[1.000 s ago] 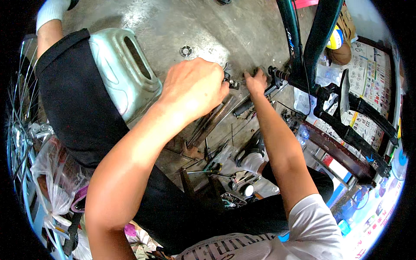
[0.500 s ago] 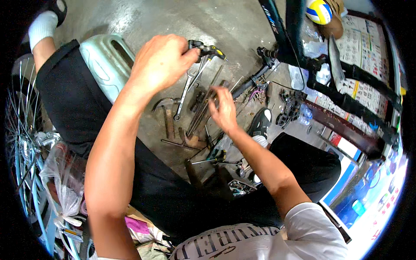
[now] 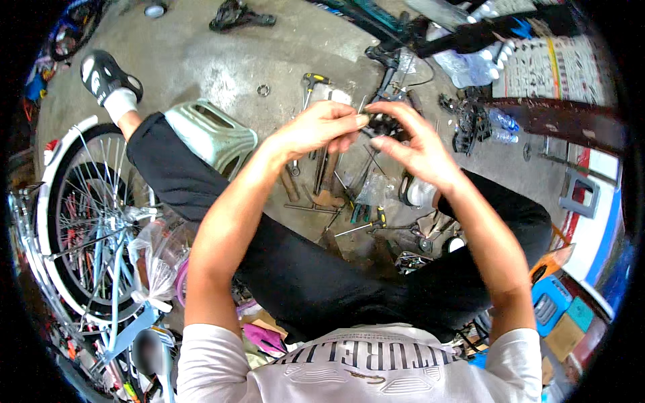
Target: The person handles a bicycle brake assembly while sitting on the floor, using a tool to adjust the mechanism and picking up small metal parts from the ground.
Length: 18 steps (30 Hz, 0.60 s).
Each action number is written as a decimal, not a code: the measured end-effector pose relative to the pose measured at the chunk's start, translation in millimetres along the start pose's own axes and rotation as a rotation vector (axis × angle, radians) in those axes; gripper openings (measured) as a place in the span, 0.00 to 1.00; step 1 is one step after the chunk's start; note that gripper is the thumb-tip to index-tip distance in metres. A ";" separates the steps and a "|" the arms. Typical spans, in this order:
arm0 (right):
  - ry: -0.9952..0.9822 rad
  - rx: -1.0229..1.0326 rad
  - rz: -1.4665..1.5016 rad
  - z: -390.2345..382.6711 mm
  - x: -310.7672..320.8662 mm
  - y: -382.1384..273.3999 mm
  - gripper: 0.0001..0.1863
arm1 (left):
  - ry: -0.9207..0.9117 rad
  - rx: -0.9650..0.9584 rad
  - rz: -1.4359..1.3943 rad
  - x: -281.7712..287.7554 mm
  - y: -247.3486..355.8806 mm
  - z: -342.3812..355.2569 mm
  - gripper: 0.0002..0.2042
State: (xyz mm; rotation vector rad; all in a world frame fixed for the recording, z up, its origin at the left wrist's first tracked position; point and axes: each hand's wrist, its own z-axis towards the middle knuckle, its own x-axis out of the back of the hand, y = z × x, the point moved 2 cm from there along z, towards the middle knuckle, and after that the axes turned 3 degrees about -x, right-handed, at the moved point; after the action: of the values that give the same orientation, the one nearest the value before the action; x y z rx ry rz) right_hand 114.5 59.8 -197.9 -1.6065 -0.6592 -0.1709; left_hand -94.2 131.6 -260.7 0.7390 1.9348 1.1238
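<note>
A small black part [image 3: 383,125], perhaps a bicycle component, is up between my hands above the floor. My right hand [image 3: 418,144] curves around it, thumb below and fingers above. Close beside its left side, my left hand [image 3: 324,129] is closed with thumb and forefinger pinched; what sits in the pinch is too small to make out. A thin metal rod shows just above those fingertips, but I cannot tell whether it is held. Beneath my hands lie a yellow-and-black handled tool [image 3: 314,80], a hammer [image 3: 289,185] partly hidden by my left arm, and several long metal tools.
A pale green plastic stool [image 3: 201,127] lies on its side at my left leg. Left of it stands a bicycle wheel [image 3: 94,221]. Screwdriver [image 3: 359,229] and pliers lie between my legs. Black bicycle parts [image 3: 469,117] and a dark frame are at the right.
My left hand has come down and right toward my right hand. The black part, earlier in my left hand, is now at my right fingers. The view has turned and shifted.
</note>
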 end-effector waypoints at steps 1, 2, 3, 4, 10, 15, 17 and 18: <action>0.023 0.014 -0.052 -11.6 25.1 -3.9 0.27 | 0.022 -0.037 -0.035 -20.8 7.7 14.1 0.17; 0.044 0.034 -0.105 -20.1 53.8 -9.8 0.25 | 0.048 -0.079 -0.067 -37.7 16.4 27.9 0.16; 0.007 0.035 -0.180 -28.6 84.9 -16.1 0.24 | 0.032 -0.118 -0.043 -49.9 25.0 41.0 0.16; -0.019 0.059 -0.285 -37.7 115.1 -20.1 0.23 | 0.113 -0.141 -0.012 -58.2 28.1 54.7 0.17; 0.323 -0.194 -0.361 -94.8 236.5 -4.3 0.22 | 1.005 -0.368 0.699 -40.8 62.3 124.8 0.29; 0.552 -0.133 -0.413 -103.7 286.2 16.5 0.24 | 0.746 -0.447 1.022 -53.9 122.3 175.3 0.32; 0.573 -0.123 -0.389 -112.4 297.7 22.1 0.25 | 0.648 -0.331 0.795 -67.8 125.8 181.0 0.28; 0.601 -0.065 -0.378 -110.7 305.8 26.2 0.26 | 0.612 -0.320 0.769 -52.2 122.1 187.9 0.23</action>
State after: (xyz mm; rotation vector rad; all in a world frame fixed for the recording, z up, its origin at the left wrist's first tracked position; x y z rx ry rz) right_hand 408.3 49.8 -56.4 -1.3754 -0.4770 -0.9219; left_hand 103.5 229.1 -195.0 1.0838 1.8864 2.2865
